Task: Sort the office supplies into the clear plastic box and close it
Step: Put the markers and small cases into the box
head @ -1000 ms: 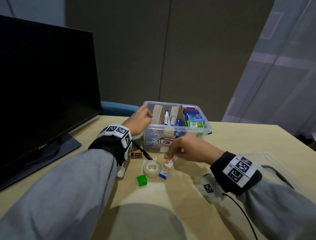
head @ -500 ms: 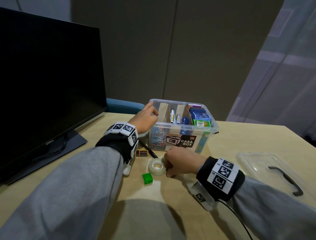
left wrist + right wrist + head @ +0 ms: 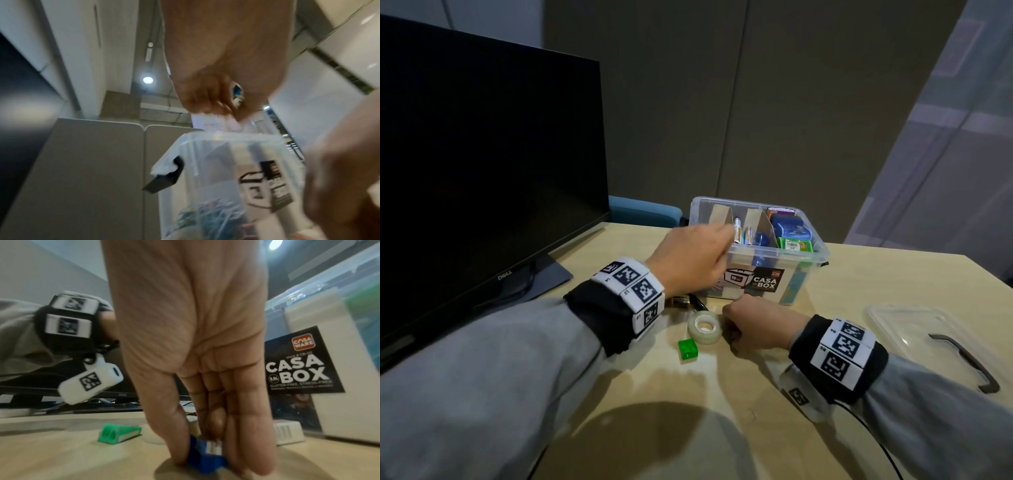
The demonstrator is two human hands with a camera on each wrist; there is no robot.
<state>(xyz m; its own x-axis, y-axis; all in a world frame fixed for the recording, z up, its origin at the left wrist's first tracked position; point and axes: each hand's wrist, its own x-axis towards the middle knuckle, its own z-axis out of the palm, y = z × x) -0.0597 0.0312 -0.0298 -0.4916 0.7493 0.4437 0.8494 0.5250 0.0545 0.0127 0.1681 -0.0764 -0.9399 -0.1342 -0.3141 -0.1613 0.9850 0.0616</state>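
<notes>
The clear plastic box (image 3: 810, 255) stands open on the table, with cardboard dividers, pens and coloured packs inside. My left hand (image 3: 717, 246) hovers blurred over its front left corner. In the left wrist view its fingers (image 3: 202, 95) curl at a pale card edge (image 3: 216, 124) just above the rim; I cannot tell if they grip it. My right hand (image 3: 731, 330) is down on the table beside the tape roll (image 3: 704, 328), pinching a small blue box (image 3: 207, 457) between thumb and fingers. The clear lid (image 3: 914, 330) with a dark handle lies at the right.
A green sharpener (image 3: 688, 349) lies in front of the tape roll. A battery (image 3: 681, 301) and a black pen (image 3: 699, 303) lie under my left wrist. A white barcoded item (image 3: 287, 432) rests against the box front. A monitor (image 3: 482, 171) fills the left.
My right hand dropped from the box front to the table and closed on the small blue box. My left hand left the box's left corner and slid right over its front edge.
</notes>
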